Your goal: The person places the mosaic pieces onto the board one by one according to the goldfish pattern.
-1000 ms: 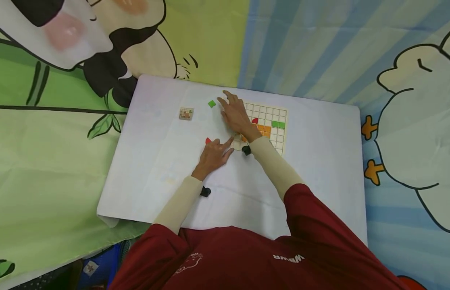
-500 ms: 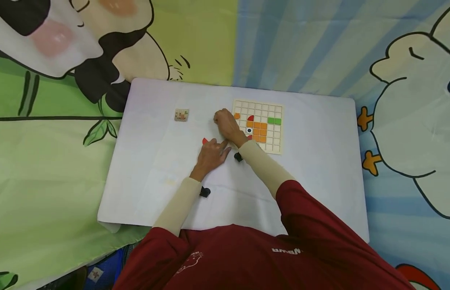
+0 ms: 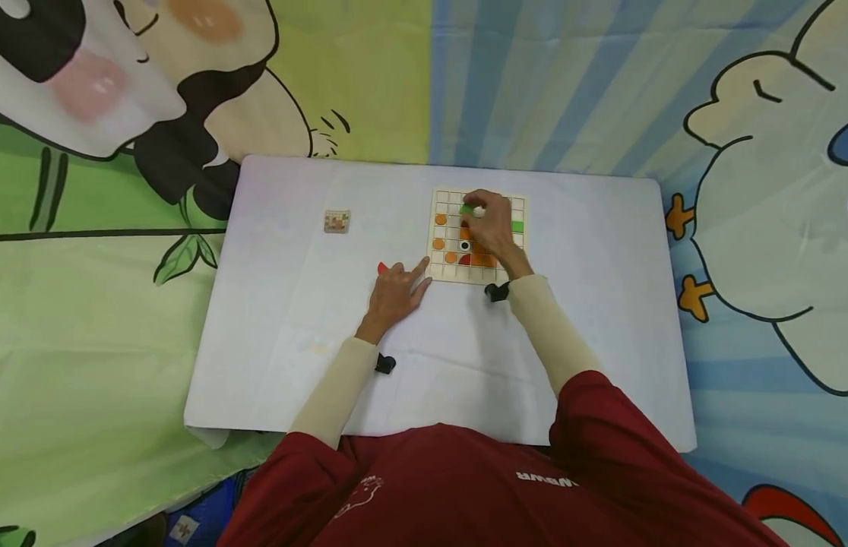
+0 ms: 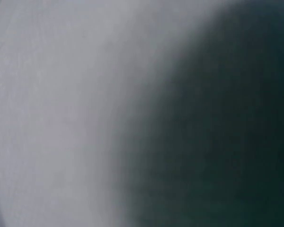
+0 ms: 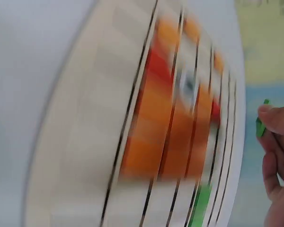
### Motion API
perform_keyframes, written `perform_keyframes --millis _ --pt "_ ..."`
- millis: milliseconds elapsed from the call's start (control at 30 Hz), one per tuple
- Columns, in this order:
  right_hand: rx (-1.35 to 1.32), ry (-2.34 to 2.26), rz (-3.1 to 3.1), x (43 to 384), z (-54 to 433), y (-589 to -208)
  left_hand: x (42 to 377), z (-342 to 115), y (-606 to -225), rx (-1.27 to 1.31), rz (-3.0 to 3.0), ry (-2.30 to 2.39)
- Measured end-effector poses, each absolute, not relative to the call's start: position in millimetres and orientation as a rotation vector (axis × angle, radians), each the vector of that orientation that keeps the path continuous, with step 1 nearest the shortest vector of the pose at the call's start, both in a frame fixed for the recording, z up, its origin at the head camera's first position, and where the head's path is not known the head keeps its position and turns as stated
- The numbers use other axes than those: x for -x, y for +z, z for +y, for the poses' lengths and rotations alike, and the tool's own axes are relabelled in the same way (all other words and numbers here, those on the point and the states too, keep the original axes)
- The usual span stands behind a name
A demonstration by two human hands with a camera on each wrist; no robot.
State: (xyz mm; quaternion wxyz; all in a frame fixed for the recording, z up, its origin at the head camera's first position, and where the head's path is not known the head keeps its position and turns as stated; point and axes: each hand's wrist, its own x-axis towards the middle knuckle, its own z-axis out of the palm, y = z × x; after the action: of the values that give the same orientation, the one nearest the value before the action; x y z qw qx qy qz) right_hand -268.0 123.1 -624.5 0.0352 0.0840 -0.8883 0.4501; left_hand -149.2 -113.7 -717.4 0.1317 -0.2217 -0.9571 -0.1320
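Note:
My right hand (image 3: 491,224) pinches a small green square tile (image 3: 467,209) between thumb and fingertips, above the upper part of a gridded board (image 3: 441,271). The tile (image 5: 260,126) is seen edge-on in the right wrist view. Orange, red and green pieces and an eye tile (image 3: 465,245) lie on the board, partly behind that hand. My left hand (image 3: 391,295) rests on the table, its index finger stretched to the board's lower left corner. Beside its knuckles a red piece (image 3: 381,267) shows; part of it is hidden. The left wrist view is mostly dark blur.
A small patterned square card (image 3: 337,222) lies on the white table (image 3: 287,304), left of the board. Black wrist cameras hang below both wrists. A cartoon-printed cloth (image 3: 369,76) stands behind the table.
My right hand reached toward the green tile on the table left of the board, took hold of it, then carried it rightward over the board. The left hand stayed nearly still.

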Motion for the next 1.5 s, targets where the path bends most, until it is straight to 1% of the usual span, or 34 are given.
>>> perform_keyframes --millis 133,200,300,400,633,733,900,1233,1500 --pt "-0.217 1.295 -2.772 277.2 175.8 -630.7 149.4 -114.4 -715.9 0.644 -2.793 -0.373" --pt "-0.210 1.267 -2.826 279.9 190.9 -633.3 148.8 -114.8 -715.7 0.639 -2.802 -0.359" --pt "-0.204 1.263 -2.918 281.6 201.2 -636.6 147.6 -115.1 -716.9 0.637 -2.817 -0.349" --pt "-0.229 1.224 -2.972 281.4 203.0 -637.8 147.0 -114.8 -716.5 0.638 -2.813 -0.362" --pt "-0.440 0.939 -3.039 281.5 203.7 -637.8 147.3 -115.8 -714.4 0.624 -2.819 -0.370" --pt "-0.404 0.889 -3.034 278.4 205.1 -639.2 147.5 -116.6 -714.0 0.627 -2.817 -0.373" --pt "-0.278 0.999 -3.000 277.7 205.2 -641.0 148.0 -116.0 -714.4 0.628 -2.802 -0.386" --pt "-0.331 0.953 -3.059 284.2 206.4 -634.9 147.3 -114.5 -714.7 0.628 -2.778 -0.399" --pt "-0.451 0.734 -3.027 286.0 207.1 -637.0 147.8 -114.7 -713.8 0.646 -2.764 -0.409"
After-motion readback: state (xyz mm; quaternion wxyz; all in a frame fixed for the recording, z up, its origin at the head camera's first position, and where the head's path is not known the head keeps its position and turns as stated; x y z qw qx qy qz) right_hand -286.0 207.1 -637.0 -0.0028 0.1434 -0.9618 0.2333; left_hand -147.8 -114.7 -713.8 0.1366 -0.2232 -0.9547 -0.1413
